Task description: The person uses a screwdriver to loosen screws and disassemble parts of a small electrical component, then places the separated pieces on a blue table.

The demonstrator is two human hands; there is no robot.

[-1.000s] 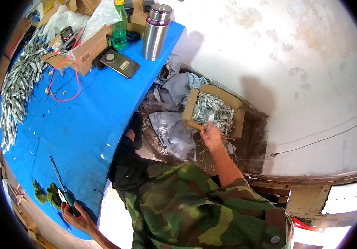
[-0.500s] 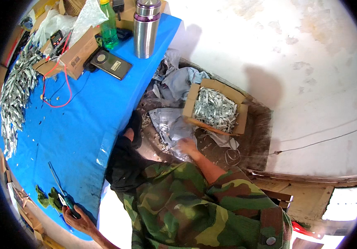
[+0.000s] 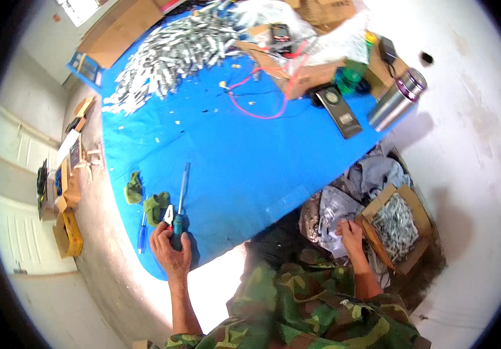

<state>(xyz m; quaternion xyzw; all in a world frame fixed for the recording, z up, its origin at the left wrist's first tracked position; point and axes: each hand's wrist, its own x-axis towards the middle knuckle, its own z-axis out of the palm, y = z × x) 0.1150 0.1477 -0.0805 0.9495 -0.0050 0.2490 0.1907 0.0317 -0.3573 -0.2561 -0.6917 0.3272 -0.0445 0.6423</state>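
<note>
On the blue-covered table's near left part, my left hand (image 3: 172,253) is closed round a teal-handled screwdriver (image 3: 178,225) with a long metal shaft. Pliers (image 3: 169,216) with silver jaws and a bit of red show right beside it, partly under my fingers. Two green cloth pieces (image 3: 157,208) and a blue pen-like tool (image 3: 142,234) lie just left of the screwdriver. Below the table's right edge, my right hand (image 3: 350,234) has its fingers curled together; what they hold, if anything, is too small to make out. It is between a grey plastic bag (image 3: 336,210) and a cardboard box (image 3: 374,247) of small metal pieces (image 3: 396,227).
A heap of silvery metal pieces (image 3: 175,55) covers the table's far left. Farther right are a carton (image 3: 314,78) with plastic wrap, a red wire loop (image 3: 262,118), a dark flat device (image 3: 343,119), a green bottle (image 3: 350,80) and a steel flask (image 3: 399,100).
The view has swung toward the left, so the table now fills the middle. My left hand stays on the screwdriver. My right hand remains low by the box, now with its fingers visibly curled.
</note>
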